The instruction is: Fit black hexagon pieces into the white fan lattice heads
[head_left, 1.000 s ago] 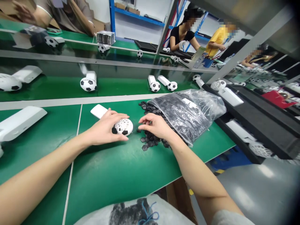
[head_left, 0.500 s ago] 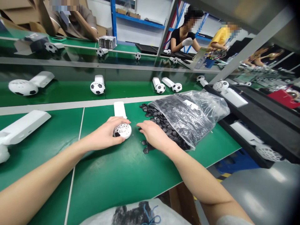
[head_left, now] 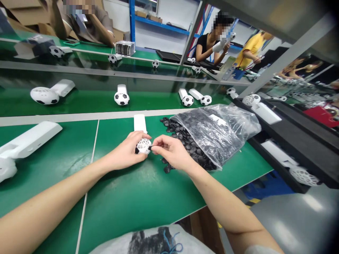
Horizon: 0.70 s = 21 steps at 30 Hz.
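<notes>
My left hand [head_left: 131, 150] is closed around a white soccer-ball-shaped housing [head_left: 143, 145] with an open lattice and a black patch on its left side. A white rectangular arm [head_left: 140, 122] extends from the ball toward the back of the table. Pinched between the thumb and fingers of my right hand [head_left: 169, 150] is a small black piece [head_left: 150, 147], held against the ball's right side. Beside that hand, many loose black pieces [head_left: 182, 132] spill from the mouth of a clear plastic bag [head_left: 230, 121].
A conveyor [head_left: 90, 102] behind the table carries several white units with soccer balls. Another white unit [head_left: 31, 143] lies at left. Black trays [head_left: 291, 134] at right hold lattice-ball units. Co-workers [head_left: 212, 42] sit across the line.
My right hand has moved left from the black pieces to the ball, now with a black piece in its pinch. Units on the conveyor have shifted right. My left hand still holds the ball.
</notes>
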Motion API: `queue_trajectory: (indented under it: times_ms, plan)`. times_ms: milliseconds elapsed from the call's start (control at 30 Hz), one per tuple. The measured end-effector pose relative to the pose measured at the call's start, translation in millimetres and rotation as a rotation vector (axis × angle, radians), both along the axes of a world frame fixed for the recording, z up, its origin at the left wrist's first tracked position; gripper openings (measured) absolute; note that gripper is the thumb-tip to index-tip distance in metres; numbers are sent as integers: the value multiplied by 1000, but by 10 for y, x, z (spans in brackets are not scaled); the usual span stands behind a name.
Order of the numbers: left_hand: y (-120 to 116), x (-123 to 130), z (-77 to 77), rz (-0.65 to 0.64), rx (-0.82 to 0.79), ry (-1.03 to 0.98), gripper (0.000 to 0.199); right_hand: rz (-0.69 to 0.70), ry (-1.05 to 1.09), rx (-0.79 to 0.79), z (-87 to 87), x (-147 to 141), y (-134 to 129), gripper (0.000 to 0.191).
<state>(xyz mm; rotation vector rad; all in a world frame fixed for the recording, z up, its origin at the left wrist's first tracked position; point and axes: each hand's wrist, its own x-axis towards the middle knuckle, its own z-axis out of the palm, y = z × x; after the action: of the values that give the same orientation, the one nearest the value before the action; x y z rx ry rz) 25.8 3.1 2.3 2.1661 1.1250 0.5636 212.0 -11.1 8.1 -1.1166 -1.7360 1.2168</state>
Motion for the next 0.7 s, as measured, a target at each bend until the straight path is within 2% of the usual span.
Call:
queue_trajectory:
  times_ms: [67, 100, 300, 500, 600, 700]
  plan:
    - [-3, -1, 3, -3, -1, -6, 40, 41, 80, -149, -36, -30, 15, 8]
    - [-2, -3, 6, -3, -6, -7, 40, 43, 75, -169, -53, -41, 27, 8]
    - [16, -29, 8, -9, -54, -30, 37, 19, -21, -86, -115, -53, 117, 10]
    - [57, -38, -40, -3, -92, -86, 35, 32, 79, -179, -210, -76, 144, 20]
    - [54, -13, -64, -1, -64, -87, 31, 34, 104, -200, -253, -99, 140, 23]
    - [32, -5, -70, -7, -20, -82, 30, 44, 65, -191, -223, -43, 169, 23]
